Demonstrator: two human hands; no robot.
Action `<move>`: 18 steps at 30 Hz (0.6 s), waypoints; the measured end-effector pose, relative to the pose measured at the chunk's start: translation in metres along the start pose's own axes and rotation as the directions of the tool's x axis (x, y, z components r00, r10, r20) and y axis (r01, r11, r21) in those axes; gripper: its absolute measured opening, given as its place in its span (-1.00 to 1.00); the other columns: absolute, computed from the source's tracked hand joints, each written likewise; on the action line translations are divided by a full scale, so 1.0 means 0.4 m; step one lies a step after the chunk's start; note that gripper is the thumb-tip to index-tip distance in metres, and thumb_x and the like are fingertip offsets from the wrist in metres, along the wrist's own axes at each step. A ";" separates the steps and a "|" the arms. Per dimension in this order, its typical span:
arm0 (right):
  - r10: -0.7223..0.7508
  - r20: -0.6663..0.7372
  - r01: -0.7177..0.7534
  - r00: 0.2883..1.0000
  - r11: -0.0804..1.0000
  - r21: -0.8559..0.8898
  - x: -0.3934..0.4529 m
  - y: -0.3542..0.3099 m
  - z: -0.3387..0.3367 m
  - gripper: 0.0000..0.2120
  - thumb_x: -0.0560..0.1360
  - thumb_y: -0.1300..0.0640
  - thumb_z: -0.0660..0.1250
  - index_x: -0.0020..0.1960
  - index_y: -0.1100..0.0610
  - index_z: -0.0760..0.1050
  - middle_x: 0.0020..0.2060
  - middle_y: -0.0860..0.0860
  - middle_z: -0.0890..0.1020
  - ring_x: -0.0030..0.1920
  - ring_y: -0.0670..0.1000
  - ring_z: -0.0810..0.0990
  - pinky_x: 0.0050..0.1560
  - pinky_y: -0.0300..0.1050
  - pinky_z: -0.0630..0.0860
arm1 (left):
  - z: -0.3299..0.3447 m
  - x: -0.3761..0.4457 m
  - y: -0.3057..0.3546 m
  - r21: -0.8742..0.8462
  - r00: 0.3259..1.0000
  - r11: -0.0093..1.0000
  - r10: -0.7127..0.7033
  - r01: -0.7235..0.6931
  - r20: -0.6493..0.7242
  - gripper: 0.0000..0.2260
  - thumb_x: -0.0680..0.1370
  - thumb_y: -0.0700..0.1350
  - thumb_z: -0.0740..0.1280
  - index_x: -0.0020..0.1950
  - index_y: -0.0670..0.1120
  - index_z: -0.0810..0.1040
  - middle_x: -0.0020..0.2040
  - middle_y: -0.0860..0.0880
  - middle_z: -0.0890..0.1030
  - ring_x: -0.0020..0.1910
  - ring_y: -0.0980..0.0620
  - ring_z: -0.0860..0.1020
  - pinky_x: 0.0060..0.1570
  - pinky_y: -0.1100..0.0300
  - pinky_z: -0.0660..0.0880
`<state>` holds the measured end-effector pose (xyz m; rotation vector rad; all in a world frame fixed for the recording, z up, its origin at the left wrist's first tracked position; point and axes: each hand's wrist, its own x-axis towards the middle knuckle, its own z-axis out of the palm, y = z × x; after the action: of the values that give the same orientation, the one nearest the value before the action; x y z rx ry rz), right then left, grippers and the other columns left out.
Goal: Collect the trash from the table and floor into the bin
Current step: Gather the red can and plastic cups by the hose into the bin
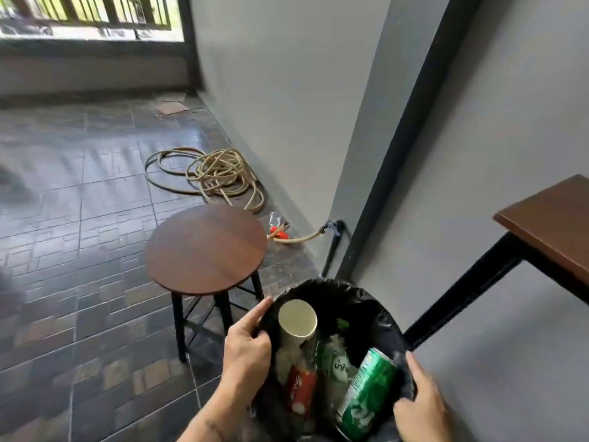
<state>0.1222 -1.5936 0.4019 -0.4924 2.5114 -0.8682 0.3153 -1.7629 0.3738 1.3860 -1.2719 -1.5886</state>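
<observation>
The bin [338, 291] is held at its black liner rim by both hands: the left hand [247, 349] pinches the left edge, the right hand [420, 406] grips the right edge. Inside are seen a paper cup [298, 320], a green can [366, 393] and a red can [299, 390]. A clear bottle [276, 222] lies on the floor beyond the stool [205, 248], far ahead and nearer the left grip.

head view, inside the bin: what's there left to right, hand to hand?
left hand → paper cup → red can → green-label bottle → green can → right hand; both hands grip the bin liner.
</observation>
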 end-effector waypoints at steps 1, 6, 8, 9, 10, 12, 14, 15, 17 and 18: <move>0.004 -0.007 -0.004 1.000 0.999 -0.035 0.014 -0.042 -0.012 -0.31 0.42 0.35 0.26 0.48 -0.10 0.36 0.39 -0.03 0.48 0.28 0.14 0.50 0.15 -0.09 0.38 | 0.007 0.030 0.038 -0.020 1.000 1.000 -0.004 0.005 0.015 -0.35 0.49 -0.47 0.14 0.28 0.16 0.65 0.16 0.14 0.72 -0.07 0.06 0.68 -0.11 0.17 0.61; -0.003 -0.084 -0.005 0.996 0.995 -0.101 0.078 -0.255 -0.063 -0.26 0.40 0.32 0.25 0.52 -0.10 0.30 0.47 -0.03 0.39 0.33 0.17 0.46 0.20 0.02 0.43 | 0.021 0.170 0.254 -0.098 0.996 0.995 -0.025 0.034 0.091 -0.31 0.42 -0.51 0.10 0.33 0.08 0.61 0.12 0.06 0.74 0.01 -0.02 0.72 0.10 -0.06 0.61; -0.011 -0.122 0.002 0.992 0.997 -0.075 0.113 -0.337 -0.079 -0.28 0.41 0.33 0.24 0.52 -0.09 0.31 0.47 -0.02 0.40 0.36 0.17 0.44 0.26 0.05 0.42 | 0.030 0.232 0.338 -0.090 0.994 0.996 -0.008 0.018 0.109 -0.31 0.40 -0.50 0.10 0.33 0.06 0.62 0.12 0.05 0.74 0.01 0.01 0.71 0.08 0.00 0.61; -0.022 -0.137 0.014 0.990 0.998 -0.057 0.137 -0.376 -0.088 -0.28 0.41 0.33 0.23 0.52 -0.08 0.31 0.46 -0.01 0.41 0.37 0.17 0.43 0.28 0.07 0.41 | 0.035 0.261 0.380 -0.079 0.993 0.997 0.011 -0.001 0.116 -0.31 0.38 -0.48 0.11 0.34 0.04 0.63 0.16 0.03 0.73 0.07 0.04 0.70 0.13 0.03 0.61; -0.037 -0.153 0.030 0.988 0.999 -0.046 0.164 -0.415 -0.098 -0.29 0.41 0.33 0.23 0.52 -0.07 0.32 0.45 0.00 0.43 0.37 0.18 0.43 0.29 0.08 0.41 | 0.042 0.289 0.420 -0.065 0.992 0.998 0.025 -0.017 0.120 -0.32 0.37 -0.46 0.12 0.35 0.02 0.63 0.20 0.03 0.71 0.14 0.05 0.68 0.19 0.02 0.61; -0.074 -0.185 0.069 0.980 0.997 -0.033 0.219 -0.491 -0.112 -0.31 0.42 0.32 0.23 0.51 -0.06 0.32 0.44 0.01 0.44 0.35 0.19 0.45 0.29 0.09 0.42 | 0.056 0.346 0.493 -0.049 0.990 0.997 0.059 -0.053 0.125 -0.33 0.38 -0.45 0.13 0.39 0.00 0.60 0.25 0.02 0.69 0.19 0.02 0.66 0.22 -0.05 0.61; -0.125 -0.230 0.119 0.965 0.992 -0.040 0.276 -0.572 -0.121 -0.32 0.43 0.31 0.23 0.51 -0.06 0.32 0.44 0.02 0.44 0.35 0.21 0.45 0.29 0.08 0.41 | 0.066 0.406 0.564 -0.041 0.986 0.994 0.104 -0.100 0.127 -0.31 0.36 -0.44 0.11 0.41 -0.02 0.58 0.25 0.00 0.68 0.17 -0.01 0.67 0.19 -0.08 0.62; -0.150 -0.253 0.144 0.956 0.989 -0.044 0.301 -0.614 -0.126 -0.33 0.44 0.31 0.23 0.51 -0.05 0.32 0.45 0.01 0.44 0.35 0.21 0.44 0.29 0.08 0.40 | 0.069 0.433 0.601 -0.049 0.983 0.991 0.130 -0.124 0.129 -0.29 0.35 -0.44 0.10 0.43 -0.04 0.56 0.26 -0.02 0.67 0.17 -0.01 0.67 0.19 -0.06 0.62; -0.192 -0.281 0.187 0.940 0.981 -0.044 0.341 -0.695 -0.132 -0.33 0.44 0.31 0.22 0.51 -0.04 0.32 0.44 0.02 0.44 0.36 0.22 0.43 0.30 0.08 0.39 | 0.063 0.475 0.674 -0.080 0.977 0.985 0.162 -0.152 0.139 -0.28 0.36 -0.48 0.08 0.47 -0.09 0.52 0.29 -0.05 0.65 0.12 0.03 0.68 0.17 -0.01 0.63; -0.211 -0.290 0.207 0.934 0.977 -0.045 0.356 -0.737 -0.134 -0.33 0.44 0.32 0.22 0.51 -0.04 0.33 0.43 0.04 0.45 0.35 0.23 0.44 0.29 0.08 0.39 | 0.052 0.493 0.710 -0.093 0.976 0.983 0.169 -0.157 0.140 -0.28 0.37 -0.50 0.07 0.48 -0.10 0.51 0.30 -0.06 0.64 0.04 0.09 0.70 0.16 -0.02 0.63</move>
<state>0.0300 -1.8508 0.5899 -0.6904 2.7713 -1.0737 0.2212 -2.0260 0.5784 1.1021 -1.3540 -1.6339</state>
